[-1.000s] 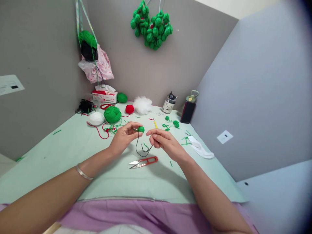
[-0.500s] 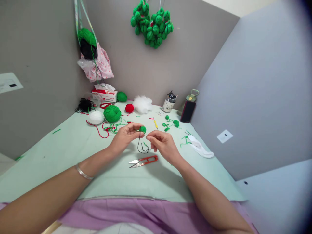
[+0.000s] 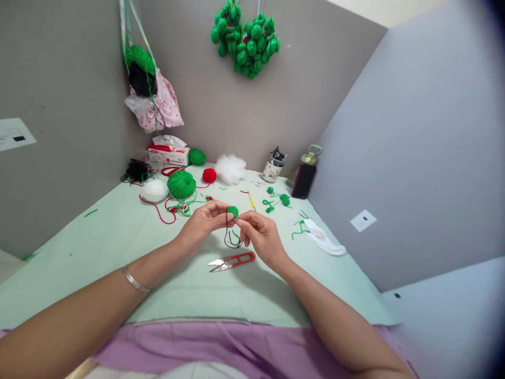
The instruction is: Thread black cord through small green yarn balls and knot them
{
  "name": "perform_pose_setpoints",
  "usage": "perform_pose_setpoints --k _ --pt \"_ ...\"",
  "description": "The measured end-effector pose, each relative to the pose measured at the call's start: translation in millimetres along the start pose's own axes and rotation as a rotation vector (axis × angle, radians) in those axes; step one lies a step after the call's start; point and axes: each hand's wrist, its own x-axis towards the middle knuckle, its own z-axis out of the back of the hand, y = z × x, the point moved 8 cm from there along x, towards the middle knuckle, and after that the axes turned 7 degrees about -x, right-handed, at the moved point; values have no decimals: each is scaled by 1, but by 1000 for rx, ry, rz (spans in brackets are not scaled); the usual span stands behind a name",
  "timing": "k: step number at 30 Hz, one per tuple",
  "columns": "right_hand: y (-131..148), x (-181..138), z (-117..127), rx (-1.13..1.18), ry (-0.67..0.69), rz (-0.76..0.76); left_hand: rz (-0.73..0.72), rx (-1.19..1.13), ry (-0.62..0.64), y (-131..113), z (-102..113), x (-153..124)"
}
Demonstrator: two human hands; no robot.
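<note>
My left hand [image 3: 208, 217] pinches a small green crocheted ball [image 3: 232, 211] between thumb and fingers, above the middle of the table. From the ball a strand of black yarn [image 3: 226, 231] hangs in a loop and runs back toward my right hand [image 3: 258, 230]. The right thumb and forefinger are closed on a thin needle, mostly hidden by the fingers, with its tip at the ball's lower right side. Below both hands lie orange-handled thread snips [image 3: 232, 261], blades pointing left. Short black and green yarn scraps rest behind the loop.
Yarn balls in green [image 3: 181, 183], white [image 3: 155, 190] and red [image 3: 209, 175] sit at the back left, near white stuffing [image 3: 231, 168]. A yellow-handled crochet hook [image 3: 252, 200], small green pieces [image 3: 284, 199], a phone [image 3: 304, 180] and a white cloth piece [image 3: 325, 239] are farther right.
My right hand has moved slightly left, bringing the needle tip up to the green ball. The ball has shifted a little right and down in my left hand.
</note>
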Motion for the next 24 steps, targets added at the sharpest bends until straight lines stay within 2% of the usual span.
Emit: perform_pose_setpoints --k 5,11,16,21,24 --pt "-4 0 -3 50 -57 31 -4 -3 28 1 -5 -3" --pt "-14 4 -7 179 -47 -80 -90 107 17 -5 -5 -5" --pt "-16 11 1 79 -39 -54 -147 164 -3 -9 -3 -6" --pt "-23 12 -8 220 90 -173 -233 259 -38 -16 0 -6" --pt "-20 11 -12 321 132 -179 -270 272 -8 -16 0 -5"
